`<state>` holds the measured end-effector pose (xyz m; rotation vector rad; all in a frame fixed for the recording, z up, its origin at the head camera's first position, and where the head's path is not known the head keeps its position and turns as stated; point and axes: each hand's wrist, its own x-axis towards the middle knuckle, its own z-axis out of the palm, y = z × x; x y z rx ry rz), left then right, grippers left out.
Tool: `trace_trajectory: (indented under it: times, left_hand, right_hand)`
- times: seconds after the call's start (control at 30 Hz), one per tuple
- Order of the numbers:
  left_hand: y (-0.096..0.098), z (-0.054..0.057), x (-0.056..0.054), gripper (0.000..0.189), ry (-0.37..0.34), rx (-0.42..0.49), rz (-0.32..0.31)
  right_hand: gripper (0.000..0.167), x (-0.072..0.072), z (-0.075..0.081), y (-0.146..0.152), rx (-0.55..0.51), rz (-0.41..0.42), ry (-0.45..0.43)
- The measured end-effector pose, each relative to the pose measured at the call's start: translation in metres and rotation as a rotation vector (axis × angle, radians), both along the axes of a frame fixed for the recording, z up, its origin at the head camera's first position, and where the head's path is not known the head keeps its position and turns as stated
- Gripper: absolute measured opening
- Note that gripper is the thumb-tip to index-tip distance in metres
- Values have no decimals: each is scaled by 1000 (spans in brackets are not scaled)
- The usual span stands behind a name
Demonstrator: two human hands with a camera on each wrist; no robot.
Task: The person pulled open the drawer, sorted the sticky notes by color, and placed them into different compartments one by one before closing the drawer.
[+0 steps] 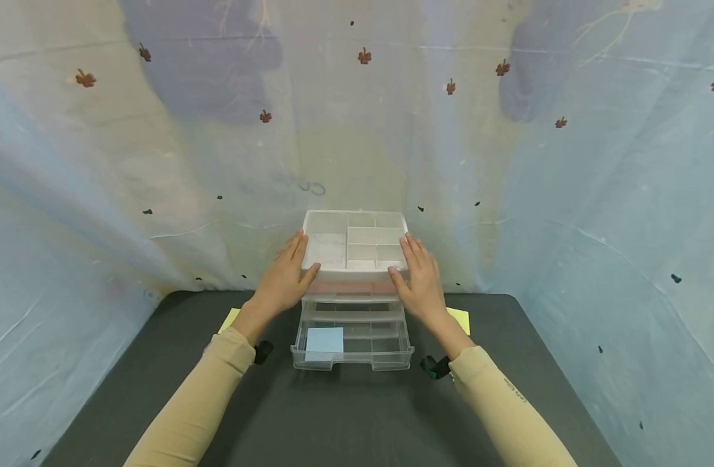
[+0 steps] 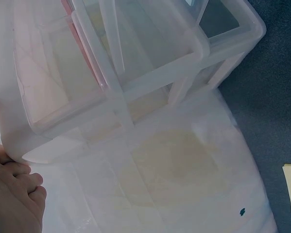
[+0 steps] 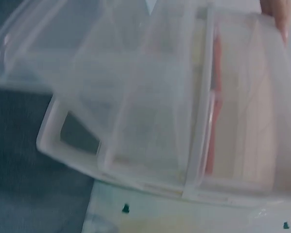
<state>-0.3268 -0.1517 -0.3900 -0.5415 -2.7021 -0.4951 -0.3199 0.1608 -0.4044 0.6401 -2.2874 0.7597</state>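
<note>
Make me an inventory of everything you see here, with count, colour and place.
table: one, dark grey, across the lower part of the head view
sheet: one, pale blue, cream and purple with brown leaf prints, behind the table
drawer box: one, white and clear with a divided top, on the table
pink layer: one seen, pink, just under the box's top
pulled-out drawer: one, clear, at the box's front
blue note: one, pale blue, left side of that drawer
yellow notes: two, yellow, one either side of the box
wrist bands: two, black, one per wrist
sleeves: two, tan, on the forearms
left hand: one, bare, at the box's left side
right hand: one, bare, at its right side
</note>
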Motion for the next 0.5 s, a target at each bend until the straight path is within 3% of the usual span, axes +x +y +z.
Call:
trace_trajectory:
  times: [0.2, 0.5]
  left_hand:
    - [0, 1, 1, 79, -8, 6, -2]
    - [-2, -1, -1, 79, 3, 7, -3]
  right_hand:
    - [73, -15, -1, 11, 118, -86, -100]
    - [81, -26, 1, 16, 234, -123, -170]
